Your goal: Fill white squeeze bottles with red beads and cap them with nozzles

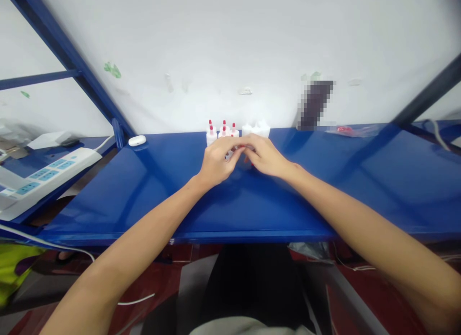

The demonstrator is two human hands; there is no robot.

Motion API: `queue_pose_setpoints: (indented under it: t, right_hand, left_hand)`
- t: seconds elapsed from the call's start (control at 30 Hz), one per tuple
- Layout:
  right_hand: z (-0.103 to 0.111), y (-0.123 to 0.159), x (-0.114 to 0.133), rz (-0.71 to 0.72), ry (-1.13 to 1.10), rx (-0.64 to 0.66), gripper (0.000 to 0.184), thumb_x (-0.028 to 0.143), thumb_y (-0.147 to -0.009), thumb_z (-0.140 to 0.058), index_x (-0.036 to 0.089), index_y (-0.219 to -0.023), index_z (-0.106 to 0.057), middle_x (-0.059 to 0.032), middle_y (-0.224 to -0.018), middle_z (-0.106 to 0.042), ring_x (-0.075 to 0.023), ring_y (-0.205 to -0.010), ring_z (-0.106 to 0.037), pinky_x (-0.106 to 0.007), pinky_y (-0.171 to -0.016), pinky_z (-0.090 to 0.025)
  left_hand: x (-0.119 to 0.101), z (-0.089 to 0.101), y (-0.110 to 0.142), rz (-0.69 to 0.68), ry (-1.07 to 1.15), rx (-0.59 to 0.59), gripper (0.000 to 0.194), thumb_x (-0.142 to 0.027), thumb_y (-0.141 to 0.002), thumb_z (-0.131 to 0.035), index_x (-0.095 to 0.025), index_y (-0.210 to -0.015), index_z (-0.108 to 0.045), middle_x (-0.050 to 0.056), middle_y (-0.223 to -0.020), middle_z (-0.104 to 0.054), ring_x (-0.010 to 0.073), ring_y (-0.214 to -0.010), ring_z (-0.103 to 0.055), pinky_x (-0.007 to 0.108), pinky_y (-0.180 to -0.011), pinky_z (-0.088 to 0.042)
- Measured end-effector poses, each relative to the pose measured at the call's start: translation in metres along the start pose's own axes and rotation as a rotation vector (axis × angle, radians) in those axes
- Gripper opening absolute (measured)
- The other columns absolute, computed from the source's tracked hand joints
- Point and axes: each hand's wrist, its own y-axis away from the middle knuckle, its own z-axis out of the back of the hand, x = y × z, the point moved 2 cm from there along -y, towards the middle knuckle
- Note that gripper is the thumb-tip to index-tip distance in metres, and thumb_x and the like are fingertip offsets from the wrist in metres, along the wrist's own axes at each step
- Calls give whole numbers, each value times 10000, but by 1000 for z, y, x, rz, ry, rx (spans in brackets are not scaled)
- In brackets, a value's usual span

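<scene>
Both my hands meet over the middle of a blue table (151, 200), near its far edge. My left hand (217, 161) has its fingers curled round a small white bottle (229, 155) that is mostly hidden. My right hand (264, 155) is closed in a pinch against the same spot, with a bit of red showing under its fingers. Just behind the hands stand several small white bottles with red caps (223, 130) and a few white uncapped bottles (256, 129), lined up against the white wall.
A white earbud case (137, 140) lies at the table's far left. A white power strip (43, 174) sits on the neighbouring surface to the left. A clear bag with red pieces (347, 130) lies at the far right. Blue frame struts rise at both sides.
</scene>
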Motion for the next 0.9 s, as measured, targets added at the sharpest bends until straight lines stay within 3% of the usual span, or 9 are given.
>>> queue_pose_setpoints:
  t: [0.17,0.37,0.53,0.63,0.73,0.9]
  right_hand:
    - [-2,2,1,-30,-75,27,375,232,-1004,-407,220,-1252,-688,-32,-979,-737,-161,-676,-642,-331,-791,-516]
    - [-2,4,2,-8,-92,-49,381,266,-961,-478,188,-1322,-569,-90,-1137,-717,-232,-930,-671,-372,-875,-501]
    - [0,4,5,-98,-258,15,289,208,-859,-490,197,-1138,-566,-51,-974,-680,-221,-850,-608,-373,-812,-485]
    - [2,3,8,-43,-313,31,160,288,-915,-497,208,-1024,-581,-47,-957,-653,-225,-880,-592,-376,-830,-473]
    - [3,3,10,40,-270,5,166,349,-973,-488,216,-949,-585,-44,-953,-645,-220,-891,-590,-369,-844,-459]
    - [1,3,11,76,-229,20,199,341,-1022,-431,207,-1060,-573,-61,-1026,-650,-216,-929,-600,-368,-864,-463]
  left_hand:
    - [2,0,0,2,2,-3,122,-194,-984,-602,-180,-1044,-707,52,-1008,-778,141,-891,-722,278,-839,-584]
    - [2,1,1,7,-1,15,117,-204,-994,-580,-183,-1008,-694,55,-986,-774,147,-909,-721,283,-834,-576]
    - [2,1,1,29,-16,34,129,-211,-997,-565,-186,-1015,-690,51,-970,-765,139,-872,-711,276,-791,-573]
    - [-2,1,1,9,-8,55,158,-156,-968,-556,-182,-1052,-687,51,-976,-760,136,-864,-706,273,-787,-576]
    - [-6,1,2,-27,8,102,236,-89,-925,-540,-183,-1090,-680,52,-1013,-750,133,-879,-695,269,-786,-574]
    - [-2,0,4,-18,3,113,260,-75,-918,-523,-191,-1098,-671,47,-1015,-716,132,-887,-668,257,-767,-556]
